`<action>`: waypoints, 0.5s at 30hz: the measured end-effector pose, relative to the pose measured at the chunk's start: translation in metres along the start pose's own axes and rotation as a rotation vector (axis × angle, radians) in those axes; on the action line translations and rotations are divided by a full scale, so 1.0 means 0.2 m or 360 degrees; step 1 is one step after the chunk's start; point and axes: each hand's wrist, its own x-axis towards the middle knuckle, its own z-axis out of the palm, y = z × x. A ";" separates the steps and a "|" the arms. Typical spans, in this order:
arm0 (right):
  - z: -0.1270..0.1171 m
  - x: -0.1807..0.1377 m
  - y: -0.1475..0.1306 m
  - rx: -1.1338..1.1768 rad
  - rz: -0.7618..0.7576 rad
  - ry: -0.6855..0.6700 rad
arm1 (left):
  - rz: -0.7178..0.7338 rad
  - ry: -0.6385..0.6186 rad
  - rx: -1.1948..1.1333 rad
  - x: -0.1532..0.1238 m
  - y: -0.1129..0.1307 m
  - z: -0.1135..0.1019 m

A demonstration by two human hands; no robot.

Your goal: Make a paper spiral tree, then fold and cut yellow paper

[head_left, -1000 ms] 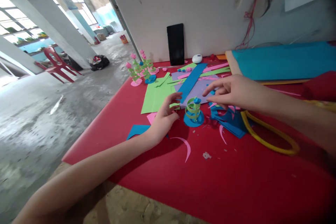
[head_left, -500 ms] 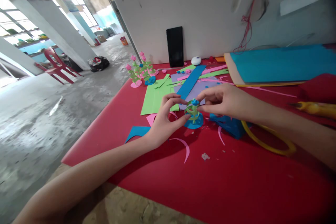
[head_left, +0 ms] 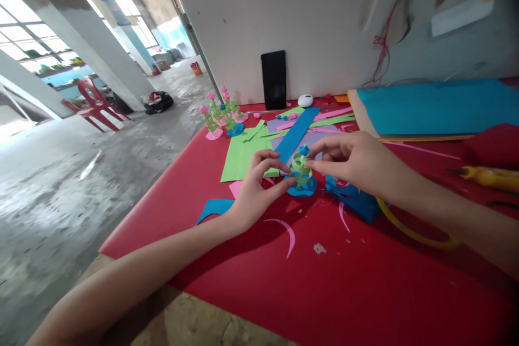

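A small paper flower (head_left: 300, 165) stands upright on the red table, with a blue bloom, curled light-green leaves and a round blue base (head_left: 305, 190). My left hand (head_left: 253, 192) comes from the left, its thumb and fingertips closed at the flower's lower leaves, just above the base. From the other side, my right hand (head_left: 359, 159) pinches the upper green part with thumb and fingers, right below the bloom. The exact contact of the fingertips is partly hidden. Finished-looking pink and blue paper flowers (head_left: 221, 113) stand together at the table's back left.
Green paper (head_left: 239, 157), a blue strip (head_left: 298, 132) and pink offcuts lie behind my hands. A phone (head_left: 274, 81) leans on the wall beside a white case (head_left: 305, 100). Right are blue sheets (head_left: 430, 108), a yellow ring (head_left: 405, 232) and a yellow-handled tool (head_left: 492, 177).
My right fingers have moved slightly down from the blue bloom to the green part below it. My left hand stays at the lower leaves. The whole view has shifted a little.
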 end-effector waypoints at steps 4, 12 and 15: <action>0.03 -0.03 -0.03 -0.0001 -0.0005 0.0073 | -0.0060 0.0003 -0.0018 0.00 0.03 0.00; 0.08 -0.07 -0.07 -0.0015 0.0031 0.0133 | -0.0056 0.0017 0.0043 0.00 0.04 0.00; 0.07 -0.07 -0.07 -0.0024 0.0038 0.0135 | -0.0038 0.0012 0.0061 -0.01 0.04 -0.01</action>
